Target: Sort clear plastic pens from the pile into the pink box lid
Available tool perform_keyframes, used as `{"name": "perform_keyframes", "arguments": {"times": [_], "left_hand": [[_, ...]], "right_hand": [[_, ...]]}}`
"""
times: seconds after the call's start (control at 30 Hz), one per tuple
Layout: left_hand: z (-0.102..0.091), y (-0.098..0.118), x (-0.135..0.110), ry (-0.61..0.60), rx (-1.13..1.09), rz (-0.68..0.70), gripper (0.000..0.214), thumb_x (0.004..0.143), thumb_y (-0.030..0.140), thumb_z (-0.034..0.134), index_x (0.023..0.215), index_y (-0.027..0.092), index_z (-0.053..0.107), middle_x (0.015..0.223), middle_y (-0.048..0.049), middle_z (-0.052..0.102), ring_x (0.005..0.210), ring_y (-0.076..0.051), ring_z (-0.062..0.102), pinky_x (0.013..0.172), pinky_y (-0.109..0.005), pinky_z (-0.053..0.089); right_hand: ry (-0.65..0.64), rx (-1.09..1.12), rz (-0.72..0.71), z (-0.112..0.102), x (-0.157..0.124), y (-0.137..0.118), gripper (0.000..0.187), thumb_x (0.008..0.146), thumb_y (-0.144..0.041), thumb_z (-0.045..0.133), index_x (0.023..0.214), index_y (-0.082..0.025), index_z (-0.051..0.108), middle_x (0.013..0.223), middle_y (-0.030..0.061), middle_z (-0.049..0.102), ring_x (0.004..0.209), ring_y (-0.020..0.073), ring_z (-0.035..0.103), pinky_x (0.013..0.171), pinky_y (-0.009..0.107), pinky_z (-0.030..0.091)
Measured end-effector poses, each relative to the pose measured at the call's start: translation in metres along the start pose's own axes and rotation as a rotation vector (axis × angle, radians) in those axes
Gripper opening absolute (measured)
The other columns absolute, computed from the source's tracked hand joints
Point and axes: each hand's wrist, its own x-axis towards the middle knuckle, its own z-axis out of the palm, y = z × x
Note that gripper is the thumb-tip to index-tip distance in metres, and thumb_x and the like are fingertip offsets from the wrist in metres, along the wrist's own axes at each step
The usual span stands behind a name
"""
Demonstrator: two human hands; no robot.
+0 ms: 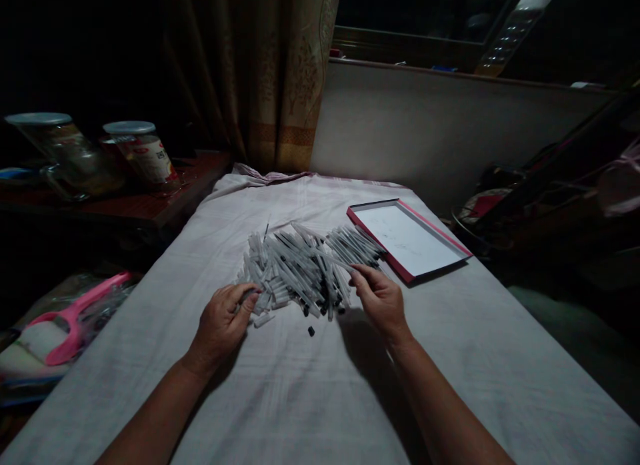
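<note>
A heap of translucent pen parts [295, 265], long tubes and short clear pieces, several with black ends, lies in the middle of the cloth. My right hand [380, 298] pinches one end of a clear pen barrel [336, 260], which points left over the heap. At the heap's near left edge, the fingers of my left hand [223, 322] are curled closed; what they hold, if anything, is hidden. One small black cap [311, 331] sits apart, in front of the heap. More pen barrels [355, 245] lie side by side at the heap's right.
A shallow red-edged box lid [410, 242] with a white inside rests right of the heap. Pale checked cloth [300, 398] covers the surface. Lidded jars [145, 155] stand on a dark red table at left, above a pink object [75, 322]. Curtain and wall rise behind.
</note>
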Motion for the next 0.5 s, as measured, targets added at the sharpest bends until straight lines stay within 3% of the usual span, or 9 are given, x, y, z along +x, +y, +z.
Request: {"name": "perform_keyframes", "arguments": {"times": [0.13, 0.27, 0.37, 0.5], "left_hand": [[0.015, -0.002, -0.005, 0.026, 0.24, 0.091, 0.033, 0.099, 0.037, 0.042, 0.12, 0.022, 0.063, 0.097, -0.0074, 0.07, 0.091, -0.024, 0.063, 0.084, -0.038, 0.048], [0.019, -0.005, -0.01, -0.036, 0.357, 0.129, 0.039, 0.098, 0.036, 0.041, 0.131, 0.021, 0.057, 0.1, -0.01, 0.066, 0.096, -0.026, 0.059, 0.086, -0.04, 0.045], [0.02, -0.005, -0.012, -0.081, 0.377, 0.115, 0.041, 0.097, 0.037, 0.043, 0.133, 0.021, 0.056, 0.104, -0.0102, 0.064, 0.1, -0.027, 0.057, 0.088, -0.041, 0.045], [0.02, -0.002, -0.014, -0.054, 0.36, 0.092, 0.041, 0.098, 0.038, 0.042, 0.132, 0.021, 0.057, 0.107, -0.0107, 0.062, 0.102, -0.026, 0.056, 0.089, -0.041, 0.045]], "right_hand": [[0.048, -0.366, -0.204, 0.026, -0.003, 0.007, 0.029, 0.088, -0.034, 0.056, 0.1, -0.019, 0.077, 0.089, 0.0118, 0.077, 0.08, 0.0255, 0.07, 0.076, 0.036, 0.051], [-0.038, -0.631, -0.336, 0.04, -0.012, 0.003, 0.031, 0.091, -0.033, 0.055, 0.107, -0.017, 0.076, 0.087, 0.0127, 0.075, 0.076, 0.0241, 0.069, 0.07, 0.031, 0.048], [-0.047, -0.659, -0.375, 0.033, -0.011, 0.003, 0.029, 0.093, -0.034, 0.053, 0.103, -0.019, 0.076, 0.086, 0.0097, 0.075, 0.075, 0.0202, 0.068, 0.068, 0.027, 0.046], [0.032, -0.643, -0.327, 0.007, 0.001, 0.021, 0.035, 0.095, -0.03, 0.045, 0.085, -0.018, 0.076, 0.08, 0.008, 0.074, 0.075, 0.0186, 0.067, 0.068, 0.026, 0.045]]}}
